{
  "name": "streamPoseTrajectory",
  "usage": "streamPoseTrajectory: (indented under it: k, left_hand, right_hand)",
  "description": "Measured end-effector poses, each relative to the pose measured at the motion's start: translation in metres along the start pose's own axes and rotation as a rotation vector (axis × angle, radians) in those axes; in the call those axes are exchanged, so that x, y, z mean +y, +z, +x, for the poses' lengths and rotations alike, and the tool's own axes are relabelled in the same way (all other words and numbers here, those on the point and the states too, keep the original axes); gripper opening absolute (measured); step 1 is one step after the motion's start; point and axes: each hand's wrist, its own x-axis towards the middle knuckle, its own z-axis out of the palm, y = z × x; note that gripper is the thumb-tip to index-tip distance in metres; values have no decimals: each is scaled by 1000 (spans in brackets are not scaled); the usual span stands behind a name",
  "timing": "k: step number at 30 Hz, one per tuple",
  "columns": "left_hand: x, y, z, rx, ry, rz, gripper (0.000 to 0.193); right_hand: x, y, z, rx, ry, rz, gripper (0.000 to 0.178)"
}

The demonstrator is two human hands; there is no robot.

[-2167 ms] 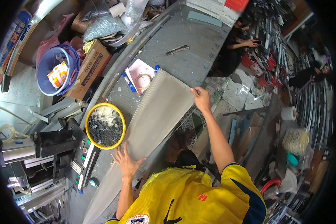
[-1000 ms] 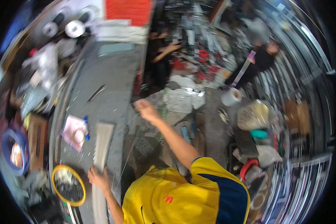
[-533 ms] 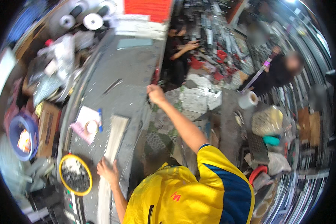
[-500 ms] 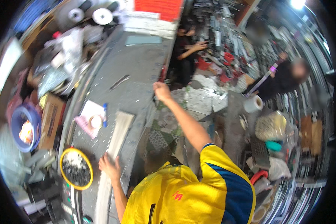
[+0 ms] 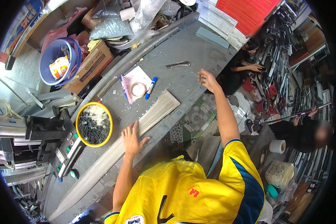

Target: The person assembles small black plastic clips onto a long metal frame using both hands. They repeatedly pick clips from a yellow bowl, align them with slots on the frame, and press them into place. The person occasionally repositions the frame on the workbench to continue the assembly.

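My left hand (image 5: 132, 141) lies on a long, flat bundle of pale grey pleated strips (image 5: 158, 112), fingers spread and thumb pointing out to the right. The bundle runs diagonally across the dark grey worktable (image 5: 153, 80), from the lower left to its squared end near the middle. My right hand (image 5: 208, 81) hovers by the table's right edge, away from the bundle. Its fingers are loosely bent and apart, with nothing visible in them. Beyond it lies a utility knife (image 5: 177, 65). Left of the bundle sits a yellow-rimmed basket (image 5: 111, 128) of small black and whitish pieces.
A roll of tape (image 5: 137, 89) sits on white paper beside a blue marker (image 5: 151, 88). At left are a blue bucket (image 5: 44, 71), a cardboard box (image 5: 97, 61) and a machine with buttons (image 5: 69, 149). Two other people (image 5: 231, 80) (image 5: 300, 130) are at right among metal profiles.
The view has swung, so the table now slants toward the upper right. My right hand's closed fingers have loosened and come apart. My left hand still rests on the strips.
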Motion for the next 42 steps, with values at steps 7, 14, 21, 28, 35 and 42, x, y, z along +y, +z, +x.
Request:
streamPoseTrajectory:
  k: [7, 14, 21, 28, 35, 42]
  left_hand:
    - [-1, 8, 3, 8, -24, 60, 100]
    - [2, 14, 4, -43, -73, 137, 97]
    - [1, 18, 6, -41, -72, 182, 98]
    - [0, 19, 6, -30, -68, 164, 96]
    - [1, 19, 6, -18, -80, 162, 95]
    - [2, 18, 7, -16, -79, 148, 94]
  right_hand:
    - [-5, -1, 6, 85, -21, -55, 50]
    - [-13, -16, 63, 539, -320, -797, 30]
    - [-4, -10, 76, 805, -437, -1206, 22]
    - [3, -16, 90, 853, -489, -1147, 14]
    - [39, 3, 0, 779, -694, -1084, 9]
    - [84, 45, -129, 630, -502, -809, 14]
